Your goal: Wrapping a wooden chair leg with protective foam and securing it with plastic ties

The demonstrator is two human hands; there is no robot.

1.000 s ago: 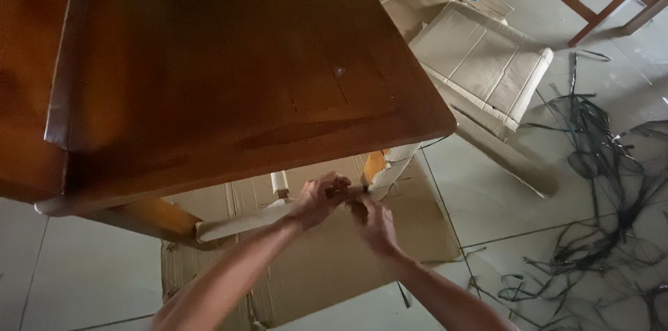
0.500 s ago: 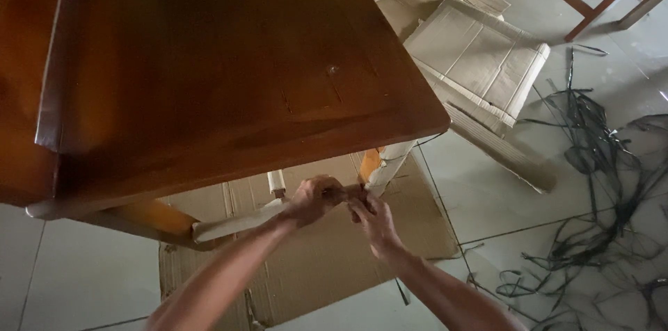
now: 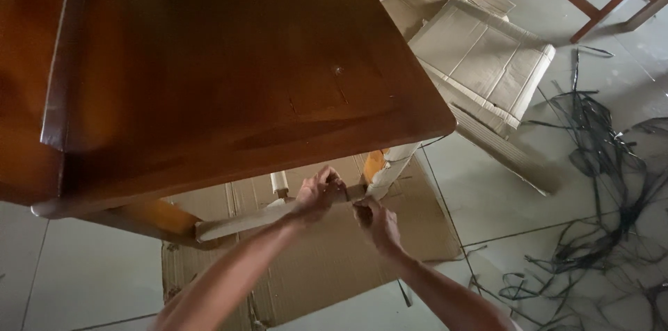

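Below the front edge of the wooden chair seat (image 3: 209,74), the left hand (image 3: 316,195) and right hand (image 3: 376,223) pinch the paper wrapping on the rung (image 3: 243,220). The rung lies roughly level, running left-right between the legs, above flattened cardboard (image 3: 327,261) on the floor.

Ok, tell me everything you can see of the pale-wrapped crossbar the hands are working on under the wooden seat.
The wrapped crossbar is a slim rail covered in pale paper-like wrapping, running low beneath the dark wooden seat from an orange-brown bare leg at left to a wrapped leg at right. It lies slightly tilted above the flattened cardboard on the floor. The left hand grips it near its right end; the right hand pinches the wrapping there. A short wrapped stub rises behind it.
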